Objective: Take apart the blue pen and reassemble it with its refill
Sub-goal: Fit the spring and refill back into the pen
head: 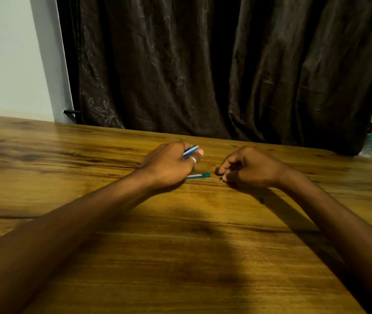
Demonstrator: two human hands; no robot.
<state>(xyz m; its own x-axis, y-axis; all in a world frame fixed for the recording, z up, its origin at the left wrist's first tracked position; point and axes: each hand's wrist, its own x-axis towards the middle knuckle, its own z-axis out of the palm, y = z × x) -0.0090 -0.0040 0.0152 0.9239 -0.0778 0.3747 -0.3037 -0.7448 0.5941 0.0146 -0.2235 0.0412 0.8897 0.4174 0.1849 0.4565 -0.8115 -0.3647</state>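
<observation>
left hand (169, 165): fingers clamped on blue pen barrel (190, 151), frame centre | right hand (249, 167): fingers pinched together on a small part, too tiny to identify | teal-tipped piece (199, 176): flat on table (180, 257) between the hands
</observation>
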